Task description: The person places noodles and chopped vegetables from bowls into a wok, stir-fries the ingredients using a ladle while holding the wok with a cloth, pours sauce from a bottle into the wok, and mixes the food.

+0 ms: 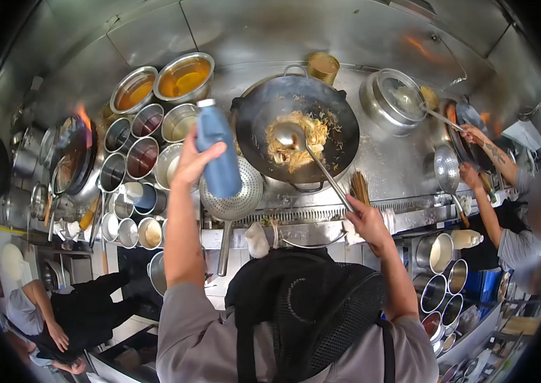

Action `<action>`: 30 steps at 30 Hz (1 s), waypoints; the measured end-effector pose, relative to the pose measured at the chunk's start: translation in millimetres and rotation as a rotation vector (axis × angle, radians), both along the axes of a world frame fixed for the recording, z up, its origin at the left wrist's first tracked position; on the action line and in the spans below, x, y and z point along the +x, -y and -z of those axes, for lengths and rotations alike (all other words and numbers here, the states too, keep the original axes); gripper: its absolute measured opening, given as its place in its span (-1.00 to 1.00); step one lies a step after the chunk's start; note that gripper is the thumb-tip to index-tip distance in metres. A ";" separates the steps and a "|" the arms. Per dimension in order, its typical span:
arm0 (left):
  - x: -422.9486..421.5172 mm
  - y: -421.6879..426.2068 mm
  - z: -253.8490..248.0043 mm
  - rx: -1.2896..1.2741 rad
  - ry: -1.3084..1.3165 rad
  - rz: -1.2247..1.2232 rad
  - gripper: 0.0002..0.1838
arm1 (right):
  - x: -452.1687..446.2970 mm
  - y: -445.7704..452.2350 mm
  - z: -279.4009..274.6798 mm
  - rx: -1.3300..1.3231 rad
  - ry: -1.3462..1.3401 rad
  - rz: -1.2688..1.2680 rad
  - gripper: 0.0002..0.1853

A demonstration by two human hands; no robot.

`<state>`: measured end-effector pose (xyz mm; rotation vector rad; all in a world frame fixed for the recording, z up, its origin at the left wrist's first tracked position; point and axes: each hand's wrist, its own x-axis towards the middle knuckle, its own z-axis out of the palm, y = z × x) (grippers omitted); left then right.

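Note:
My left hand (192,161) is wrapped round a blue-grey bottle (219,153) with a white cap, held upright above a perforated strainer (235,195). My right hand (369,220) grips the handle of a long metal ladle (290,136). The ladle's bowl rests on the noodles (312,131) in a large black wok (254,127). Pale strands cling to the wok's inner wall. Below the bottle, the strainer's long handle points toward me.
Metal pots of sauces (143,157) and two bowls of amber liquid (185,78) stand left of the wok. A lidded pot (400,102) and a bamboo brush (360,188) are to the right. Flames rise at a left wok (76,153). Co-workers (516,210) stand at both sides.

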<state>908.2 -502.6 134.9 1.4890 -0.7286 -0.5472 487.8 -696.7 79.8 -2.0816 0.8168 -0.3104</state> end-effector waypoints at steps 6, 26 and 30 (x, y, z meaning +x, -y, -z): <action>8.0 -120.2 -30.0 -0.047 0.173 -0.431 -0.16 | 8.9 -19.5 -14.3 -0.342 -0.147 -0.063 -0.46; 55.2 -295.5 0.4 0.014 0.393 -1.231 -0.09 | 67.9 39.9 76.4 -0.324 -0.091 -0.038 -0.36; 76.2 -302.3 11.2 0.097 0.372 -1.285 0.16 | 11.9 44.0 12.2 -0.569 -0.511 -0.153 -0.34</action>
